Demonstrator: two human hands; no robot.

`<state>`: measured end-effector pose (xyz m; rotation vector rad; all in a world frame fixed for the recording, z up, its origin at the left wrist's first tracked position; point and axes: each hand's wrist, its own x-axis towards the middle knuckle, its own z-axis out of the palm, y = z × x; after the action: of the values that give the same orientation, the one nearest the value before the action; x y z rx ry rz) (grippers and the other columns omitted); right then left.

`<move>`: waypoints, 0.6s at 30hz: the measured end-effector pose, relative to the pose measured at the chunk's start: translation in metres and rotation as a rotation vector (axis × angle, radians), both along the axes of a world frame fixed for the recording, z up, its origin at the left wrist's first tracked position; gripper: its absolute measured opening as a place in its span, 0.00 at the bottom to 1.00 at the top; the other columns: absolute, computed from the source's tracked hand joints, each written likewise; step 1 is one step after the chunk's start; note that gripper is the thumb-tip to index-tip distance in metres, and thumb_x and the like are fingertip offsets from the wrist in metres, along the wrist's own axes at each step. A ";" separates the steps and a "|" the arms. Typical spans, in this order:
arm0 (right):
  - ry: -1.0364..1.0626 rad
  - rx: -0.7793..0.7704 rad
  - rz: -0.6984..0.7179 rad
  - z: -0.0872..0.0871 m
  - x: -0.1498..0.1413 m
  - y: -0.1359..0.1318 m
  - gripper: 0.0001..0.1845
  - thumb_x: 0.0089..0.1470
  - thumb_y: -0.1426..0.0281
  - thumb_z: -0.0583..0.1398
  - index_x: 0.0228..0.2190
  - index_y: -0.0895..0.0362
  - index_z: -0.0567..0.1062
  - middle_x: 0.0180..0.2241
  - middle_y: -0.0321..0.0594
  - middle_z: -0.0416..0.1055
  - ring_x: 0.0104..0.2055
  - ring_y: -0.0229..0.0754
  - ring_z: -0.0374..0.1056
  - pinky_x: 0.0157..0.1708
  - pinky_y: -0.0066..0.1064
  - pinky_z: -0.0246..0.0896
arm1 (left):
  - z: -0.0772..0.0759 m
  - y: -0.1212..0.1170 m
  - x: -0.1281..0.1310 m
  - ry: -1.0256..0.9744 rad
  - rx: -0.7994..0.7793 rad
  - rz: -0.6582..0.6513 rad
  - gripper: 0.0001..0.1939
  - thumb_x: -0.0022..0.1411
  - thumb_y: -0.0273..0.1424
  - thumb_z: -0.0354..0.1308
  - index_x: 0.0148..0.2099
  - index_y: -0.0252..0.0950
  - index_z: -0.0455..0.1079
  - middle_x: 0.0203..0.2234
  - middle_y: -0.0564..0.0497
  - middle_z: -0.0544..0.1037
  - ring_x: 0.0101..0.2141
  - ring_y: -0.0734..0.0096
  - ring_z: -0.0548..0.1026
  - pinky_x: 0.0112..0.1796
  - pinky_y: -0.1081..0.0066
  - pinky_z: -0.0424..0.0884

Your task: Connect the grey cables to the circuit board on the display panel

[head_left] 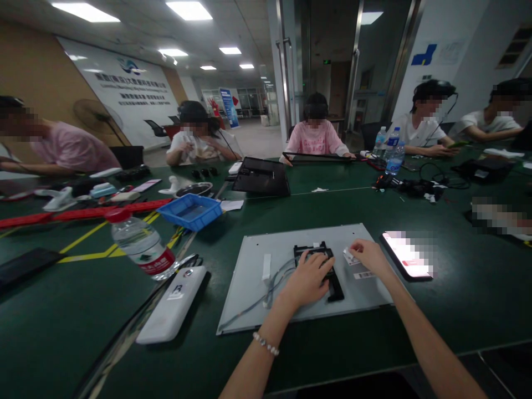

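1. My left hand (310,277): grip wide, fingers spread over the black bracket (336,289), palm down.
2. My right hand (369,255): grip narrow, thumb and fingertips pinching the small white label (349,256) above the flat panel (245,277).
3. Panel lies on the green table (465,310), bracket on its upper face; grey cables (248,308) run from the bracket towards the near left corner.
4. Barcode sticker (364,275): on the panel, just nearer me than the pinched label.
5. Lit phone (401,249): right of the panel.
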<state>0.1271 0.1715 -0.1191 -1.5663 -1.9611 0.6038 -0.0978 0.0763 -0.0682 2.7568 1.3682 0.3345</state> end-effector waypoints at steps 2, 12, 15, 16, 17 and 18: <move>0.007 0.002 0.001 0.000 0.001 0.000 0.09 0.48 0.65 0.57 0.26 0.56 0.75 0.27 0.41 0.75 0.31 0.43 0.70 0.32 0.31 0.60 | 0.007 0.003 -0.005 -0.028 0.001 0.009 0.27 0.61 0.37 0.51 0.62 0.42 0.52 0.55 0.47 0.64 0.57 0.58 0.58 0.58 0.52 0.44; 0.000 -0.008 0.011 -0.005 0.003 0.003 0.09 0.51 0.66 0.56 0.30 0.56 0.74 0.29 0.41 0.75 0.33 0.43 0.71 0.34 0.31 0.61 | 0.009 0.032 -0.117 -0.218 -0.026 0.606 0.21 0.57 0.25 0.50 0.53 0.35 0.65 0.50 0.44 0.68 0.44 0.63 0.71 0.48 0.64 0.64; -0.063 0.033 -0.007 -0.008 0.004 0.004 0.10 0.50 0.66 0.56 0.32 0.56 0.75 0.31 0.42 0.74 0.33 0.43 0.70 0.34 0.31 0.60 | -0.006 0.030 -0.134 -0.289 -0.134 0.612 0.22 0.54 0.23 0.51 0.53 0.35 0.66 0.48 0.45 0.69 0.34 0.70 0.73 0.43 0.68 0.68; -0.084 0.046 -0.013 -0.009 0.005 0.005 0.10 0.50 0.66 0.56 0.32 0.56 0.75 0.32 0.42 0.73 0.33 0.43 0.69 0.34 0.31 0.60 | -0.010 0.029 -0.137 -0.313 -0.150 0.602 0.22 0.53 0.23 0.51 0.51 0.36 0.67 0.47 0.46 0.70 0.33 0.71 0.72 0.42 0.69 0.68; -0.098 0.053 -0.015 -0.011 0.005 0.005 0.10 0.50 0.66 0.57 0.33 0.56 0.75 0.32 0.42 0.73 0.33 0.42 0.69 0.35 0.31 0.60 | -0.012 0.029 -0.138 -0.337 -0.158 0.592 0.21 0.52 0.23 0.51 0.49 0.36 0.68 0.46 0.46 0.71 0.33 0.70 0.72 0.41 0.69 0.68; -0.105 0.052 -0.012 -0.012 0.006 0.006 0.11 0.49 0.66 0.57 0.34 0.56 0.75 0.33 0.42 0.73 0.33 0.42 0.68 0.35 0.31 0.60 | -0.013 0.029 -0.138 -0.360 -0.165 0.585 0.20 0.51 0.22 0.51 0.47 0.36 0.70 0.44 0.47 0.72 0.34 0.70 0.72 0.41 0.69 0.68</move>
<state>0.1328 0.1774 -0.1311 -1.6059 -2.0252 0.4705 -0.2356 0.1052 -0.0815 1.9874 1.9473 0.6623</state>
